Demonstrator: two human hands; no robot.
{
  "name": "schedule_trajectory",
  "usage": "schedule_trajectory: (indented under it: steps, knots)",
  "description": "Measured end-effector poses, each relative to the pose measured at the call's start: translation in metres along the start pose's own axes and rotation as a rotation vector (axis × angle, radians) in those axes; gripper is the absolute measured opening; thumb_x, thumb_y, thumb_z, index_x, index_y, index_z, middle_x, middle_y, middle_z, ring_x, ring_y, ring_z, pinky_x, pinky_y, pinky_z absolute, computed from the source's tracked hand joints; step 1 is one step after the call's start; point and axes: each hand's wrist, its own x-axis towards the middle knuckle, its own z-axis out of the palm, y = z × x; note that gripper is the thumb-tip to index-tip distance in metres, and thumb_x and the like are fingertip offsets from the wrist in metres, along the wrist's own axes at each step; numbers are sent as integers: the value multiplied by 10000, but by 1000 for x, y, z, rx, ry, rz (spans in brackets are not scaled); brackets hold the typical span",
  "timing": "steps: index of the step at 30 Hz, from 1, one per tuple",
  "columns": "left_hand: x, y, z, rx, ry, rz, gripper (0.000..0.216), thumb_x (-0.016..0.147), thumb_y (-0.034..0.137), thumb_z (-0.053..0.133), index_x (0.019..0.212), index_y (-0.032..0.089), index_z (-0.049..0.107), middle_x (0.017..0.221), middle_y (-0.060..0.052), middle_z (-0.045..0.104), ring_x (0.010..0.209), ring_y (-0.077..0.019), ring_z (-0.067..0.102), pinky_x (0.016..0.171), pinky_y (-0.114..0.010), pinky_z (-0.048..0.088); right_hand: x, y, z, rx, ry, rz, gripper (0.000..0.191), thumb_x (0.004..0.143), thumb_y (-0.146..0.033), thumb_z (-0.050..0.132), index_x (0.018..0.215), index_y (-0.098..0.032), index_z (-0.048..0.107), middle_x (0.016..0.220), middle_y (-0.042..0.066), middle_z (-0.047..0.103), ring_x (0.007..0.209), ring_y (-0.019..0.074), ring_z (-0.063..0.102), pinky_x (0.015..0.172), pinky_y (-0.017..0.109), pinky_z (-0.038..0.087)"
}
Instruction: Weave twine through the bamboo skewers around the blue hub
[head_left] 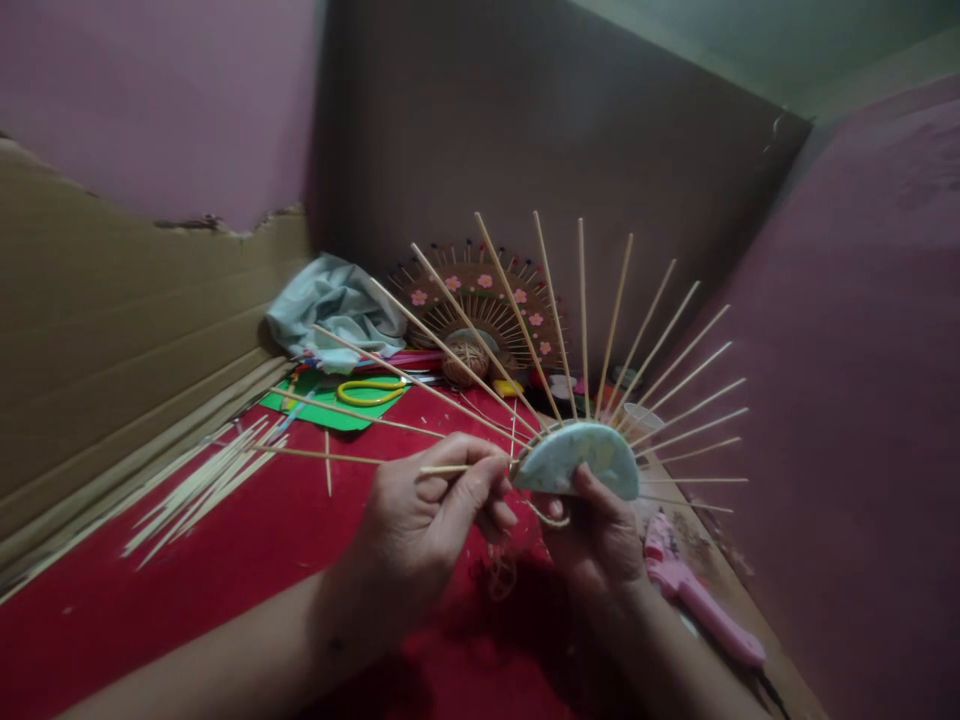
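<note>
My right hand grips a pale blue-white half-round piece, its thumb on the near face. Thin wooden sticks radiate from the curved edge of this piece like a fan. My left hand is closed in a pinch around a short-looking wooden stick at the left corner of the half-round. Below that corner a loop of twine hangs between the hands. What the other fingers of my left hand hold is hidden.
Loose sticks lie left on the red tabletop. Yellow-handled scissors rest on a green sheet. Behind stand a ball of twine, a flower-decorated fan and a crumpled cloth. A pink glue gun lies right.
</note>
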Motion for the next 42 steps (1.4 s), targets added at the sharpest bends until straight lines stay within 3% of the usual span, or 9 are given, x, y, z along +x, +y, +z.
schedule_trajectory:
  steps: [17, 26, 34, 42]
  knots:
    - [0, -3, 4, -49, -67, -45, 172, 847, 264, 495, 818, 135, 605, 629, -32, 673, 538, -123, 633, 521, -211, 521, -1, 0, 0, -2, 23, 32, 144, 607, -190, 723, 713, -129, 647, 575, 7, 629, 418, 66, 490, 412, 171, 408]
    - [5, -4, 5, -97, -41, -151, 190, 825, 281, 509, 749, 122, 582, 573, -40, 657, 487, -141, 624, 489, -239, 528, -1, 3, -1, -5, 14, 24, 137, 624, -204, 724, 705, -132, 639, 561, -6, 611, 430, 64, 487, 421, 172, 404]
    - [-2, -3, -1, -5, -30, 35, 165, 859, 256, 485, 816, 148, 603, 617, -7, 661, 533, -102, 631, 523, -178, 515, 0, 1, 2, 30, 32, 59, 168, 592, -205, 742, 705, -126, 645, 575, 1, 620, 433, 59, 472, 426, 170, 412]
    - [0, -6, 0, 42, -58, 53, 161, 865, 258, 477, 837, 156, 598, 625, -6, 659, 536, -103, 629, 520, -184, 513, 0, 0, -2, 52, 17, 43, 160, 608, -194, 742, 717, -133, 642, 582, -8, 629, 425, 49, 478, 412, 154, 406]
